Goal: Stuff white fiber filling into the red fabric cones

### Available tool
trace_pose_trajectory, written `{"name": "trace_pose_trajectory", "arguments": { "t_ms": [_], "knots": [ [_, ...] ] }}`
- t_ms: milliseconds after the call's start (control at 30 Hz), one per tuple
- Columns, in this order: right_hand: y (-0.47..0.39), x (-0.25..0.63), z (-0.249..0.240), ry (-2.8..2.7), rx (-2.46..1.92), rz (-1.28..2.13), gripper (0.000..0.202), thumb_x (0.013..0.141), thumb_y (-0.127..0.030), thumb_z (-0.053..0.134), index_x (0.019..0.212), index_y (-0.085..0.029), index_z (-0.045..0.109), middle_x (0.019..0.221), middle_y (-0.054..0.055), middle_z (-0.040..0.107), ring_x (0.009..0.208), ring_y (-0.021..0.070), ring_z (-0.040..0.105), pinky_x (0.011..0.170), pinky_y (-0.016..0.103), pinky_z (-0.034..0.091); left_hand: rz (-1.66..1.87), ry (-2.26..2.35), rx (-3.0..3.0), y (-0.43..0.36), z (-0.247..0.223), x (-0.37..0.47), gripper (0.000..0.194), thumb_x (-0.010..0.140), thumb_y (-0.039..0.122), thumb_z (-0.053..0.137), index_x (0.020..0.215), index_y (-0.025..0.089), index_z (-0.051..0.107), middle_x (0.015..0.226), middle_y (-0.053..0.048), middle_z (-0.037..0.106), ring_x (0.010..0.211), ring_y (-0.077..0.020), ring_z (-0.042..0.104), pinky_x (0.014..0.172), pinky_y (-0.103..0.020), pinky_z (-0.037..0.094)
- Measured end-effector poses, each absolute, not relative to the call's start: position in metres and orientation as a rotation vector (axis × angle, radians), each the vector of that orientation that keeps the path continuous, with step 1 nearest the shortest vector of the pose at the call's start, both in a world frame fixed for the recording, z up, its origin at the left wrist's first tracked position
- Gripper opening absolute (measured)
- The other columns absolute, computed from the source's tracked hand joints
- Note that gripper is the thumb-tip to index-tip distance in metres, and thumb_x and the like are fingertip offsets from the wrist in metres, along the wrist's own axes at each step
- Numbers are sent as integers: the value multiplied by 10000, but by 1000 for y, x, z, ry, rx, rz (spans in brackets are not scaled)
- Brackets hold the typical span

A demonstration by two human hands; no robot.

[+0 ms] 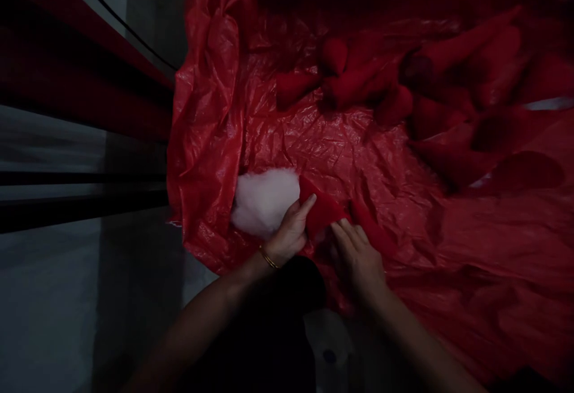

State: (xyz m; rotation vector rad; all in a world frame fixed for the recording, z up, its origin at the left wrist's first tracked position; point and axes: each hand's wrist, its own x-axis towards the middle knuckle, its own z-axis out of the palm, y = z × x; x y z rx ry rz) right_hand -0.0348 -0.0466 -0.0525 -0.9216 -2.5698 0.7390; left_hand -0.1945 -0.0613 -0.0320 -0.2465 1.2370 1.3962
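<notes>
Crumpled red sheet [287,148], white fluff [264,198] at left, my left fingers [307,206] clamped on red cloth [321,204], my right fingers [346,238] against it (whether gripping, I cannot tell)

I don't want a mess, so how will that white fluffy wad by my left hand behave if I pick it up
The white fluffy wad is probably light for its size, given its cottony look. It should squash rather than hold stiff, since its outline is soft and uneven. Wisps might pull loose at its fuzzy edge.
</notes>
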Motion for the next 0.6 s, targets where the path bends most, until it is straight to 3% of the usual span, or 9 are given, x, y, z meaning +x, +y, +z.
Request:
{"name": "trace_pose_trajectory", "arguments": {
  "t_ms": [133, 267, 600],
  "knots": [
    [-49, -42, -50, -2559, -1024, 978, 361, 969, -172, 413, 1293, -137, 567, 1201, 166, 676, 1089, 281, 634, 864, 417, 561, 1420, 1212, -196, -65, -38, -189, 412, 821, 407, 749, 1138, 149, 698, 1066, -92, 761, 1135, -248, 673, 1076, -377, 460],
    [-54, -49, -51, -2504, -1045, 1149, 244, 967, -178, 403, 1089, -159, 613, 988, 118, 682, 917, 253, 626, 751, 363, 546, 1428, 1209, -193, -65, -38, -187, 445, 823, 347, 754, 1231, 189, 669, 1099, -76, 754, 1126, -247, 677, 1079, -397, 460],
    [-60, -45, -47, -2700, -1049, 964, 273, 937, -164, 458, 1151, -150, 628, 1023, 133, 693, 945, 257, 624, 606, 296, 499, 1392, 1218, -233, -65, -34, -188, 495, 865, 481, 689, 1226, 143, 668, 1113, -116, 752, 1162, -258, 656, 1105, -405, 439]
  ]
}}
